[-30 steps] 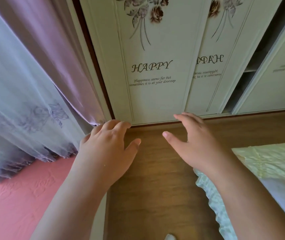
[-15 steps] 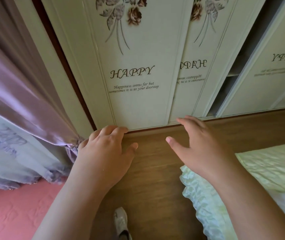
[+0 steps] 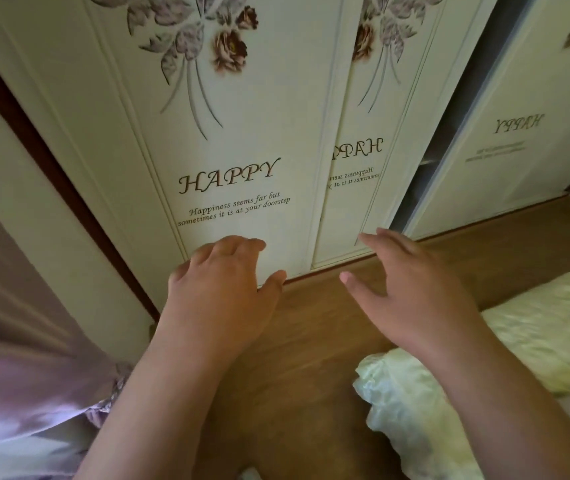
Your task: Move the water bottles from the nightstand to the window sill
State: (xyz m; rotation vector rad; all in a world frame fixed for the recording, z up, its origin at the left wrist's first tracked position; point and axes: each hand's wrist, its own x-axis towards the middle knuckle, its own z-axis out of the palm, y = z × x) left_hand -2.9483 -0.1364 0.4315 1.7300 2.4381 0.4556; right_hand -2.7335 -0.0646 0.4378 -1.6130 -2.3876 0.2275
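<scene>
No water bottle, nightstand or window sill is in view. My left hand (image 3: 221, 292) is stretched out in front of me at centre, palm down, fingers loosely curved and apart, holding nothing. My right hand (image 3: 411, 292) is beside it to the right, also empty, with its fingers spread. Both hands hover above the wooden floor (image 3: 297, 358), close to the base of a white wardrobe (image 3: 242, 140).
The wardrobe has sliding doors printed with flowers and the word HAPPY; a dark gap (image 3: 449, 133) shows between two doors at the right. A purple curtain (image 3: 17, 358) hangs at the left. A pale green ruffled bedspread (image 3: 536, 334) fills the lower right.
The view has swung to the right and up: the curtain and pink floor have slid out to the left, and the wardrobe doors now fill the frame. Both hands stay open and empty.
</scene>
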